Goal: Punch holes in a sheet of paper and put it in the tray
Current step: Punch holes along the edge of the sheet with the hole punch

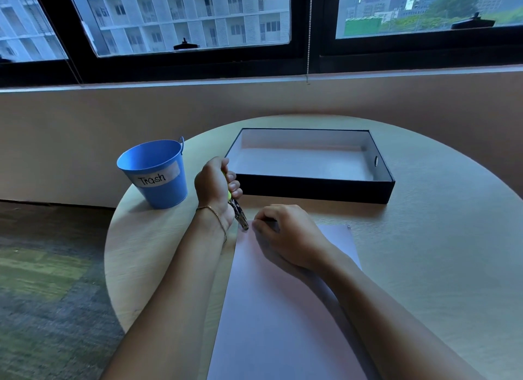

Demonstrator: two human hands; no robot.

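A white sheet of paper [271, 317] lies flat on the round table in front of me. My left hand [216, 185] grips a hand-held hole punch [239, 212] with yellow-green handles; its metal jaws sit at the paper's far left corner. My right hand [285, 235] rests on the paper's far end, fingers curled and pinching the edge just right of the jaws. A small hole shows at the paper's far right corner. The dark tray [314, 187] with a white inside stands empty beyond both hands.
A blue bucket [154, 173] labelled "Trash" stands at the table's left edge, close to my left hand. The round wooden table [438, 252] ends near a wall under windows. Carpeted floor lies to the left.
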